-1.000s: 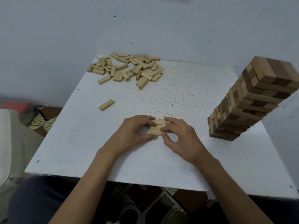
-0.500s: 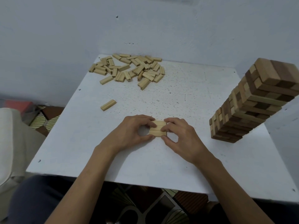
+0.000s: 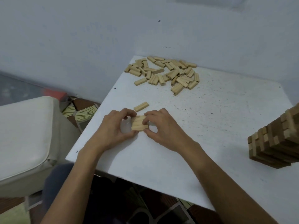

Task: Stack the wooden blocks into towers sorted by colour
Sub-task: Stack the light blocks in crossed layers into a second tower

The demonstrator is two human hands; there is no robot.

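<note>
left hand (image 3: 111, 128) and right hand (image 3: 166, 128) bare to the forearms, dark grey-blue trousers (image 3: 55, 183).

You have bare tabletop (image 3: 218, 118) between the far block pile (image 3: 163, 73) and the mixed-colour tower (image 3: 275, 143) at right; one loose block (image 3: 141, 106) lies nearer.

Head view — looking forward and down, close over the table (image 3: 210, 126).

Pale blocks (image 3: 138, 123) flat, side by side; loose pile (image 3: 163, 73) beyond.
</note>
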